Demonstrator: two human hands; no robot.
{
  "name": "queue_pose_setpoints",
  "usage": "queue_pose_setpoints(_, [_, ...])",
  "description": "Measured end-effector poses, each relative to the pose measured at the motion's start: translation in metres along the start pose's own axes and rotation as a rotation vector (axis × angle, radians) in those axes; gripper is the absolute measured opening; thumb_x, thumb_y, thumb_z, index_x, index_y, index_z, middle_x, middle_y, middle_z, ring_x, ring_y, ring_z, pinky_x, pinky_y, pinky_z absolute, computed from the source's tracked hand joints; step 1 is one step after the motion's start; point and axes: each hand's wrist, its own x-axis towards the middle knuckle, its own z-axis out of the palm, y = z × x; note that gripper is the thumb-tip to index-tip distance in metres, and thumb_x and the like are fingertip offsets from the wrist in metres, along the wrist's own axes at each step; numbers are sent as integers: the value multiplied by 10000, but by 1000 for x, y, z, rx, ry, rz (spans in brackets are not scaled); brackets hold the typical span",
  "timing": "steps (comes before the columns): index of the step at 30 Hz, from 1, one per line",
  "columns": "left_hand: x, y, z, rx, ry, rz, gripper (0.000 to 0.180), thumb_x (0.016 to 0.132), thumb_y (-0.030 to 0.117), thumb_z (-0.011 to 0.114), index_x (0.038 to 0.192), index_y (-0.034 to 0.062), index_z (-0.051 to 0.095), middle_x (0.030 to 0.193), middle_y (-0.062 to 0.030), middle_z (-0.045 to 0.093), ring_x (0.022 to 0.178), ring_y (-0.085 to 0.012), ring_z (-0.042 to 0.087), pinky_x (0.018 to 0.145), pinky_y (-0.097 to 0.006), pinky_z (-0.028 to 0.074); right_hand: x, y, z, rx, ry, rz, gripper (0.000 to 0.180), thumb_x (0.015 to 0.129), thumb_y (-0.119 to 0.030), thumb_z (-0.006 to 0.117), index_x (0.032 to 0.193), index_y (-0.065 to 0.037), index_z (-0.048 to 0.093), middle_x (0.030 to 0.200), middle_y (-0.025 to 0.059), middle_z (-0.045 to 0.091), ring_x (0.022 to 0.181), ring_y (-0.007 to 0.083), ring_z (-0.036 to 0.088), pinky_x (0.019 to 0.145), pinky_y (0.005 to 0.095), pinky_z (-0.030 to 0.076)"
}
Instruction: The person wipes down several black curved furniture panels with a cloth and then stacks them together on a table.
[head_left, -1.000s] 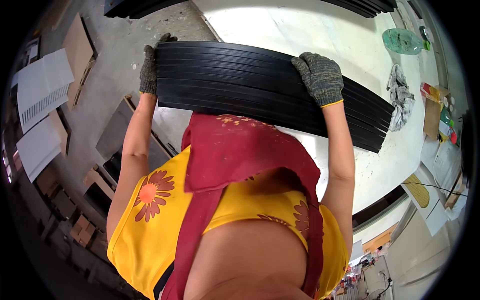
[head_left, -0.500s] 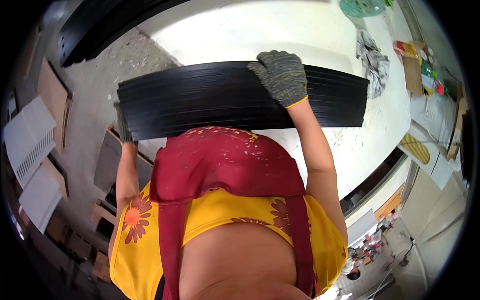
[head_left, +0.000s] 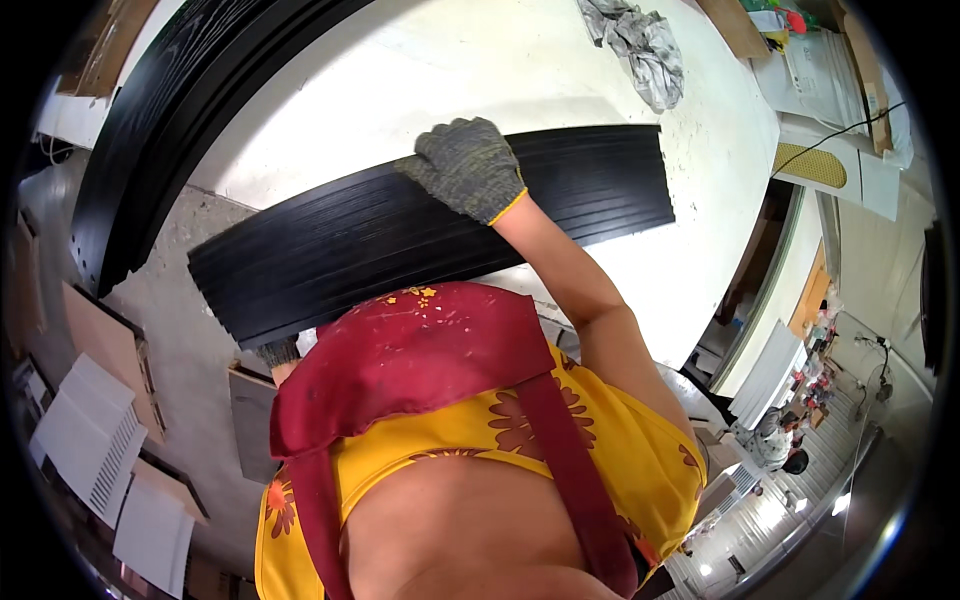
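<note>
A wide bundle of long black slats point(head_left: 330, 255) lies slantwise before me, its left end nearer and sticking out past the white table point(head_left: 440, 60). My right hand point(head_left: 465, 170), in a grey knitted glove with a yellow cuff edge, grips the bundle's far edge near the middle, fingers curled over it. At the near left corner, my left hand point(head_left: 280, 352) in a similar glove holds the bundle from beneath; its fingers are mostly hidden by the slats. The red apron point(head_left: 430, 350) sits close against the near edge.
More long black boards point(head_left: 170, 130) with wood grain stand at the far left. A crumpled grey rag point(head_left: 645, 55) lies on the table's far right. Pale panels point(head_left: 85, 425) stand at the lower left. Another person point(head_left: 770, 445) is in the distance at right.
The view has turned. The bundle now slants with its left end nearer me and lies farther from the rag. Both hands have moved with it; the left is now mostly under its corner.
</note>
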Motion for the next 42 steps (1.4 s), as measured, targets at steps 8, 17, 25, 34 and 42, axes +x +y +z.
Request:
queue_pose_setpoints(8, [33,31,35,270,-74,446,630,912,394,532,1418,48,384,1468,-121,391,1359,-258,342,1134,-353,244,-33,6,-11,68,214,164,296,837,-388,649,752,-105,643,682,90,603,698,296,596,661,429,442])
queue_pose_setpoints(17, [97,44,19,-1200,79,-384,435,1015,269,387,1374,36,460,1378,-116,501,1259,-230,479,1095,-348,340,-99,2,-44,-23,114,-8,612,729,-428,708,1253,-144,569,1330,134,517,1252,394,445,1010,555,320])
queue_pose_setpoints(25, [152,119,36,-1031,-344,-11,939,854,755,339,1368,-24,441,1361,-167,500,1276,-279,452,1121,-405,278,-210,17,8,-236,196,52,395,803,-175,623,1198,-179,609,1283,162,554,1191,406,511,969,569,371])
queue_pose_setpoints(34, [140,125,55,-1238,-225,-217,589,975,506,390,1204,-9,560,1217,-165,588,1129,-288,550,1036,-440,401,-217,24,17,-293,241,135,449,807,-151,583,1236,-285,590,1405,71,477,1313,347,416,1011,536,363])
queue_pose_setpoints(42, [130,156,60,-823,-191,112,432,1024,337,355,1188,-6,559,1175,-138,593,1106,-234,544,1008,-360,400,-192,46,-3,-255,196,156,584,739,-186,661,1302,-267,528,1402,122,451,1297,385,408,994,587,360])
